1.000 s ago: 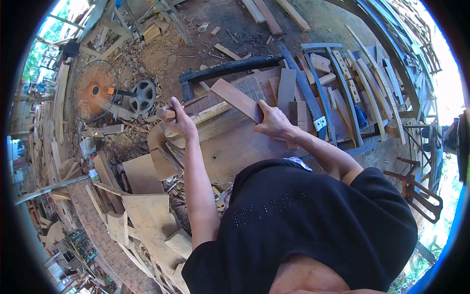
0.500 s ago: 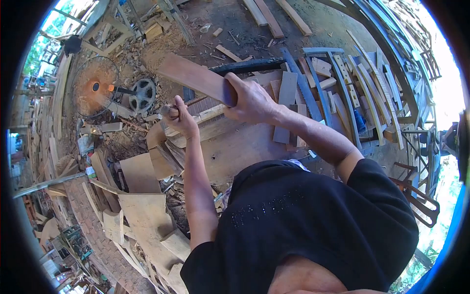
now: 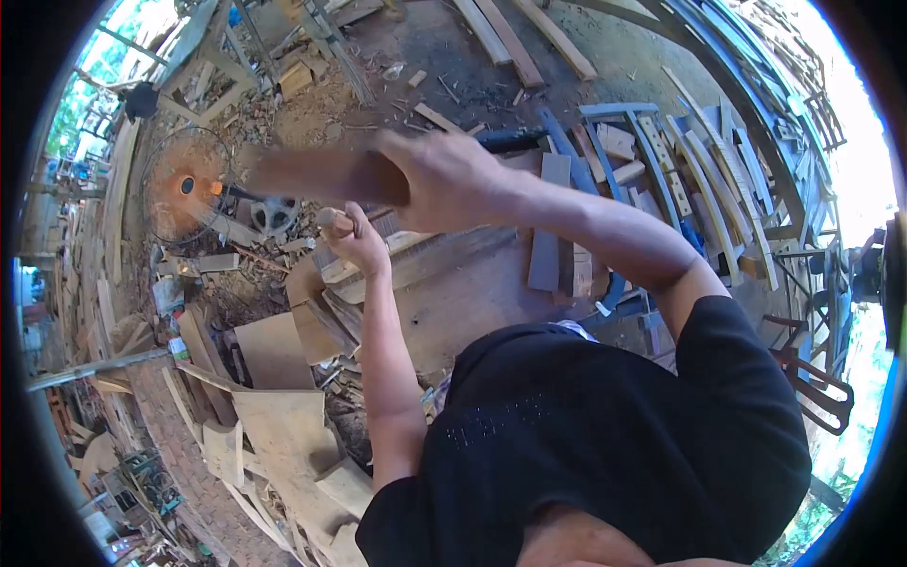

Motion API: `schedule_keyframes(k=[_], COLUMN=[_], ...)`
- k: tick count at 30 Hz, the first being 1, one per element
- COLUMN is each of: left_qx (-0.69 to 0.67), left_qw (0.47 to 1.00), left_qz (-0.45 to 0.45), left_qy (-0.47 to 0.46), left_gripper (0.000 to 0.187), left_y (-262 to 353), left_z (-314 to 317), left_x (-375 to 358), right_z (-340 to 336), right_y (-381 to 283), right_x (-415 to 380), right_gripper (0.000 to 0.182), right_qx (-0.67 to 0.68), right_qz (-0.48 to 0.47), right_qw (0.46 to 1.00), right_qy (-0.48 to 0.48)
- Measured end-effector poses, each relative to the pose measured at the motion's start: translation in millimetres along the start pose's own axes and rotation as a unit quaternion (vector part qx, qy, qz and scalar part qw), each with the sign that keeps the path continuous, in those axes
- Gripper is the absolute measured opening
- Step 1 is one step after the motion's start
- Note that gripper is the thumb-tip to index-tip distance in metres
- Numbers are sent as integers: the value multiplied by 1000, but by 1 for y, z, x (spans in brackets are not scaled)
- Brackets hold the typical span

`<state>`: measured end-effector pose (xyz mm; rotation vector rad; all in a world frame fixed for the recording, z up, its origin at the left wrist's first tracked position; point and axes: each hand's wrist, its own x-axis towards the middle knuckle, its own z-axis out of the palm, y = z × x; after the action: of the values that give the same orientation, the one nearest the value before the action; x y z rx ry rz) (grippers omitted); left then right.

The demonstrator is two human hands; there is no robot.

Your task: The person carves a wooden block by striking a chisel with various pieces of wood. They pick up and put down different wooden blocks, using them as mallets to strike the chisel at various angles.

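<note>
My right hand is closed around one end of a thick brown wooden block, which is smeared by motion and points to the left. Just below it, my left hand makes a fist on a wooden-handled tool. Only the rounded end of its handle shows above the thumb; the rest is hidden by the fingers. Beneath both hands lies a pale wooden beam on a wide wooden bench board. The block's edge hangs above the handle, apart from it as far as I can see.
A wire-guarded fan stands at the left, near a spoked wheel. Curved wood pieces and a frame saw's blade lie to the right. Plywood offcuts lean at lower left. Chips and sticks litter the ground.
My right hand has swung the wooden block leftward and tipped it flatter, now blurred. My left hand keeps its grip on the handle and has shifted only slightly.
</note>
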<state>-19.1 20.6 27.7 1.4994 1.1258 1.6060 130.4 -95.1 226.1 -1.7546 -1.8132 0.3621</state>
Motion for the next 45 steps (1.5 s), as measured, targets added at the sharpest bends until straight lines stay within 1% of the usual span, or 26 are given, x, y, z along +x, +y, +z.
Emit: schedule_keyframes(k=[1,2,4,5,7,8,10,11,12,13,14,15,16,18,20,21,22,24,27,28,29,32,34,38,40,45], left_qx=[45,48,107,-27,1,33,57,39,27,218,222,69,-86,-21,116,-11,-7,-26,50,87,53,31,-35,-125,-110,-107], left_qw=[998,998,990,998,1000,999,995,998,999,973,972,994,992,996,986,996,996,998,997,994,997,999,998,986,984,986], left_qz=[33,29,93,-55,-16,20,66,40,10,23,20,36,51,62,83,50,43,61,50,46,42,-14,-45,-94,-111,-104], left_qy=[-10,-13,-8,5,-6,-22,-44,-32,-29,-73,-78,-75,-70,-67,-82,-72,-72,-8,-36,-43,-23,26,17,52,90,68], left_gripper=[19,19,19,16,20,26,32,32,32,31,31,31,30,30,31,28,28,20,17,16,14,20,24,31,36,36], left_y=[10,8,7,19,22,23,25,26,26,40,10,-41,-68,-52,-21,-2,-7,-22,-32,-31,-20,-26,-18,-2,26,25], left_z=[-1,-2,2,4,5,4,11,12,8,5,1,-1,-2,-3,-6,-1,-2,2,-4,-5,-2,-5,-11,-18,-20,-29], left_x=[-3,-5,1,1,-2,-2,10,8,1,-1,-1,3,7,2,4,1,-1,0,-6,-5,-6,10,10,7,4,1], right_z=[-15,-22,-30,-11,25,24,19,2,-11,-23,-25,-8,19,64,33,11,-2,-16,16,29,59,44,42,107,128,135], right_y=[-13,-24,-39,-28,4,6,13,-4,-18,-31,-39,-39,-18,24,-1,-12,-27,-48,-20,-3,36,52,54,93,102,105], right_x=[0,0,3,3,-2,0,11,10,8,8,8,6,1,-4,4,9,9,11,-4,-10,-17,-24,-39,-77,-100,-122], right_gripper=[59,59,61,61,59,59,57,56,56,59,62,56,56,53,53,53,53,53,53,53,53,52,56,63,64,71], right_qx=[65,68,158,168,4,4,-36,23,26,92,156,222,222,-6,1,0,3,147,189,44,105,0,135,116,53,140], right_qz=[-50,-45,-149,-167,-52,-55,34,-14,-8,-45,-81,-132,-133,-93,-31,24,27,-97,-92,17,56,105,176,244,270,301], right_qw=[994,994,936,925,998,998,995,1000,1000,993,975,930,929,994,999,998,997,970,958,998,987,990,974,961,952,939], right_qy=[78,76,277,296,17,22,-81,-1,-7,62,135,262,263,55,9,-59,-65,166,194,-32,-107,-97,-48,-60,-134,-86])
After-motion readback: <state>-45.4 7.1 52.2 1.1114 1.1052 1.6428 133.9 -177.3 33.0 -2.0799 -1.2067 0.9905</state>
